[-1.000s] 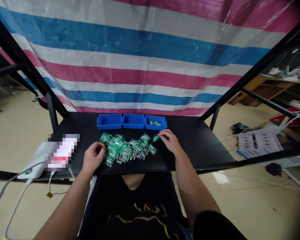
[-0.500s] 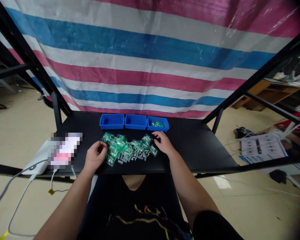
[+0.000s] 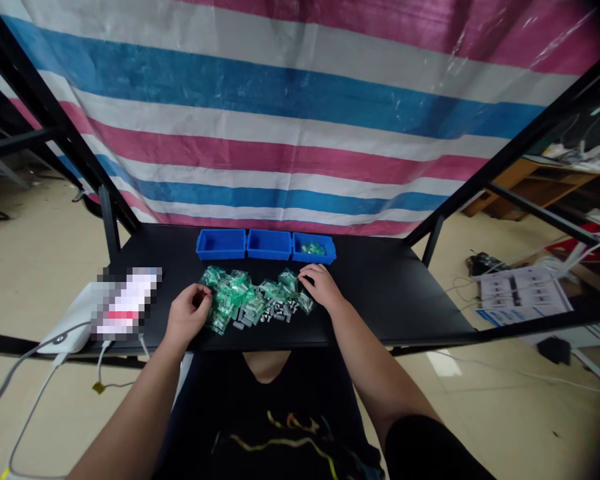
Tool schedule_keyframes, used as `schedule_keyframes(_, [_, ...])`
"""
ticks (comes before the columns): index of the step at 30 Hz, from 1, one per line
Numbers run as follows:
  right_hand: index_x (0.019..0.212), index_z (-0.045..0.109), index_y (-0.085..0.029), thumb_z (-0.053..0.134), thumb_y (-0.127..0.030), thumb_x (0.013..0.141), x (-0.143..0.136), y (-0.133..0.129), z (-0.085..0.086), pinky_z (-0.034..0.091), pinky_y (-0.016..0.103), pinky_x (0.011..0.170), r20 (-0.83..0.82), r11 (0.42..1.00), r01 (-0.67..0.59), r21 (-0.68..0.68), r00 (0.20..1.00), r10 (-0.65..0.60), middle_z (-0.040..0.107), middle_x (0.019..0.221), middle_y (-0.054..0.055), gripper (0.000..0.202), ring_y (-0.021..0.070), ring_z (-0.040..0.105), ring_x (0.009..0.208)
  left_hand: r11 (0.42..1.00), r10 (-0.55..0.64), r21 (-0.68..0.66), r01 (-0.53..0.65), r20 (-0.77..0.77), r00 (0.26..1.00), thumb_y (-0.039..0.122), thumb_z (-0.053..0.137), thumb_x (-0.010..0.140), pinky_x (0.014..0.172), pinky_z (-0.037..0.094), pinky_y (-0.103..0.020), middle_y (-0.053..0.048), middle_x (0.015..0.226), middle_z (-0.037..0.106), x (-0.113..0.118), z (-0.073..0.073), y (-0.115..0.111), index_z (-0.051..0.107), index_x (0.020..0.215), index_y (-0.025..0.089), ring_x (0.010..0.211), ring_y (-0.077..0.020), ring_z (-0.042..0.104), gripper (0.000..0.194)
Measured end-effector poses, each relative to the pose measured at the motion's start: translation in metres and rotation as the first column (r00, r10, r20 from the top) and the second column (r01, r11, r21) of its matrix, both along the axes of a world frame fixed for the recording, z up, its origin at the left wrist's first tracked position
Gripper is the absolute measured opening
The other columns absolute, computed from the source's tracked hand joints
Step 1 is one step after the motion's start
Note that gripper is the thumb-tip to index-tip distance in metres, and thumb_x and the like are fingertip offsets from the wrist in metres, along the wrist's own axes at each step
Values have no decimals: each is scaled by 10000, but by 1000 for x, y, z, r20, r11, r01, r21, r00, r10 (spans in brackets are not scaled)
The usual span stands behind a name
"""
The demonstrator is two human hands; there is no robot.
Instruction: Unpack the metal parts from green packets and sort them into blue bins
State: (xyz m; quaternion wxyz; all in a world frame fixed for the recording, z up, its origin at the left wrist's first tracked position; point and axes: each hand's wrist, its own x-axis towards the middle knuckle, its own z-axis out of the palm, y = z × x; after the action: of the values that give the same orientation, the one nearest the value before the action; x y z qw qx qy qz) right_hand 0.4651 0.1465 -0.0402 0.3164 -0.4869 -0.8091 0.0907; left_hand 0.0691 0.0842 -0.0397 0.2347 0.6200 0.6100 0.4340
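Note:
A pile of small clear-green plastic packets (image 3: pixel 225 297) lies on the black table, with grey cylindrical pieces (image 3: pixel 251 312) and small shiny metal parts (image 3: pixel 280 310) along its front. My left hand (image 3: pixel 189 312) rests at the pile's left edge, fingers curled in a pinch; whatever is between them is hidden. At the right end, my right hand (image 3: pixel 321 285) has its thumb and fingertips closed on the edge of a green packet (image 3: pixel 289 279). Behind the pile, three blue bins stand in a row: the left bin (image 3: pixel 221 256), the middle bin (image 3: pixel 269 255) and the right bin (image 3: pixel 315 259), which contains green packets.
A blurred-out phone-like device (image 3: pixel 127 300) and a white box (image 3: pixel 70 320) with cables lie at the table's left end. Black frame posts (image 3: pixel 109 217) rise at both sides. A striped plastic sheet (image 3: pixel 290 157) hangs behind the bins.
My right hand has shifted slightly left, and its parted thumb and fingers have come together at a packet. My left hand stays at the pile's left edge. The whole view has shifted a little.

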Motion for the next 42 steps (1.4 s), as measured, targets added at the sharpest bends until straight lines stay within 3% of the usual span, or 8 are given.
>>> schedule_keyframes(5, [980, 735, -254, 564, -216, 966, -5, -6, 4, 478, 447, 983, -33, 1000, 26, 2, 999, -26, 709, 1087, 64, 175, 252, 616, 1046, 1000, 2, -7, -2, -14, 1000, 349, 632, 827, 630, 446, -249, 16, 749, 653, 1, 1, -1, 657, 897, 220, 637, -141, 576, 149])
schedule_keyframes(11, [1272, 688, -290, 658, -352, 935, -13, -15, 10, 472, 467, 1030, -56, 997, -38, -73, 998, 34, 665, 1183, 76, 344, 266, 595, 1105, 1000, 15, -10, -16, -42, 999, 346, 627, 824, 626, 441, -250, 20, 741, 647, 2, 4, -1, 662, 891, 221, 633, -139, 568, 146])
schedule_keyframes(16, [1100, 730, -263, 697, -351, 895, -13, -13, 5, 485, 435, 994, -93, 996, -21, -88, 996, 13, 654, 1123, 71, 226, 252, 594, 1060, 1000, 14, -6, -14, -48, 999, 362, 621, 823, 618, 440, -251, 14, 741, 649, 3, 6, -2, 663, 888, 217, 639, -146, 570, 164])
schedule_keyframes(21, [939, 692, -227, 649, -350, 899, -6, -6, -7, 498, 306, 713, -312, 976, 2, -216, 947, -71, 626, 826, 18, 137, 172, 583, 748, 1000, 25, -9, -25, -72, 997, 362, 621, 826, 628, 439, -245, 19, 744, 646, 4, 7, -2, 662, 886, 215, 644, -141, 563, 164])
schedule_keyframes(26, [964, 643, -223, 684, -477, 858, 0, 1, -12, 463, 257, 534, -661, 953, -1, -302, 721, -208, 609, 783, -7, 278, 130, 565, 611, 1000, 15, -14, -17, -90, 996, 376, 618, 831, 638, 444, -247, 15, 756, 651, 3, 7, -1, 660, 892, 211, 651, -143, 566, 181])
schedule_keyframes(30, [1139, 657, -241, 748, -521, 775, 4, 4, -10, 557, 298, 538, -801, 931, -34, -362, 523, -293, 639, 847, -10, 468, 139, 626, 607, 1000, 17, -15, -19, -98, 995, 382, 615, 829, 638, 447, -248, 12, 762, 660, 3, 6, -1, 661, 893, 211, 651, -145, 573, 188])
schedule_keyframes(36, [885, 707, -187, 783, -421, 740, 3, 3, -7, 554, 298, 548, -749, 893, -144, -426, 609, -260, 627, 589, -35, 286, 135, 610, 490, 1000, 18, -16, -20, -120, 993, 381, 614, 839, 647, 448, -247, 16, 761, 656, 2, 5, -1, 662, 903, 217, 663, -145, 579, 183])
schedule_keyframes(42, [871, 559, -235, 830, -451, 718, -5, 18, -3, 636, 312, 685, -937, 952, -8, -306, 179, -300, 625, 712, -57, 379, 138, 698, 660, 1000, 1, -2, -2, -144, 990, 377, 608, 841, 658, 458, -249, 9, 780, 671, 2, 5, 0, 666, 901, 216, 675, -150, 592, 181])
